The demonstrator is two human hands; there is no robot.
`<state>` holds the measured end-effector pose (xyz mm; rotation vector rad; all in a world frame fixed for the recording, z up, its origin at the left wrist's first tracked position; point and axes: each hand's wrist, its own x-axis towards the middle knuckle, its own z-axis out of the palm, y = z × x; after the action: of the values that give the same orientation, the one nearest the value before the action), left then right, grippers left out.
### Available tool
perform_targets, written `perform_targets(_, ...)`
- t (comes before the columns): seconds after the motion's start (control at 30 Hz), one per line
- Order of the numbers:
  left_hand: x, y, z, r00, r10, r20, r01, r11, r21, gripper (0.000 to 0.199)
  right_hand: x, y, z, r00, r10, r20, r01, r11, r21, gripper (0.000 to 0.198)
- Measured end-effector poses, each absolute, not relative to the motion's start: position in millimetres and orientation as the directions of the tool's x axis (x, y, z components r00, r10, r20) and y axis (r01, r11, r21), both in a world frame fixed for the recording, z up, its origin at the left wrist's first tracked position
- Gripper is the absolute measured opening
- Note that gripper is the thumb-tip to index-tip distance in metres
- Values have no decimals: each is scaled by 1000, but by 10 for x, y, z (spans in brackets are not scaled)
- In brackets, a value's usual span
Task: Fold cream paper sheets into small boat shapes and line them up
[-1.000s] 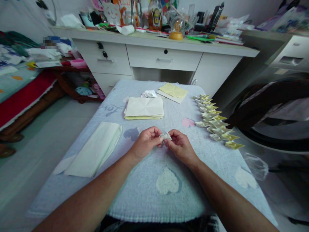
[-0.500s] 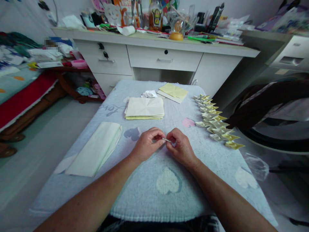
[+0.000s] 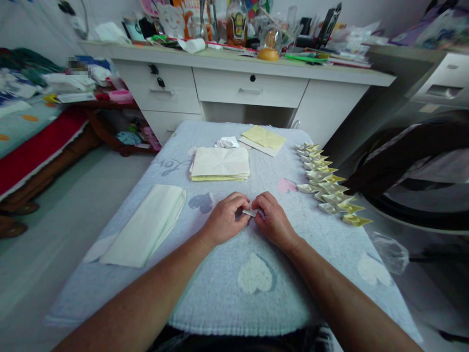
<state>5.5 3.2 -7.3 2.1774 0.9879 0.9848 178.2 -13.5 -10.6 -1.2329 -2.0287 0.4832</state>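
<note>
The tiny, folded paper piece [image 3: 250, 212] looks whitish, though mostly hidden. Around it, the soft, light blue cloth [image 3: 208, 298] has a white heart [image 3: 255, 274] at six o'clock and a pink patch [image 3: 286, 185] at two. The flat paper stack [image 3: 220, 162] at eleven is white on top, yellow below. The pointy paper shapes [image 3: 331, 187] near two mix yellow with greyish white.
</note>
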Motion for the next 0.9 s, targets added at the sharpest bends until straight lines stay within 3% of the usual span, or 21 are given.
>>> perform_targets(0.17,10,34,-113,549,767,332,483,-615,624,18,1796,-137,-131,-347,883,315,625,468,-624,28)
perform_targets(0.43,-24,25,-73,591,734,334,633,-679,372,6,1846,-149,-89,-424,858,288,664,511,-545,23)
perform_targets(0.73,-31,20,-97,638,718,279,633,-695,341,12,1850,-175,-85,-477,827,299,712,563,-419,14)
perform_targets(0.9,-22,18,-103,603,747,282,636,-663,395,13,1846,-166,-101,-460,834,306,720,552,-420,12)
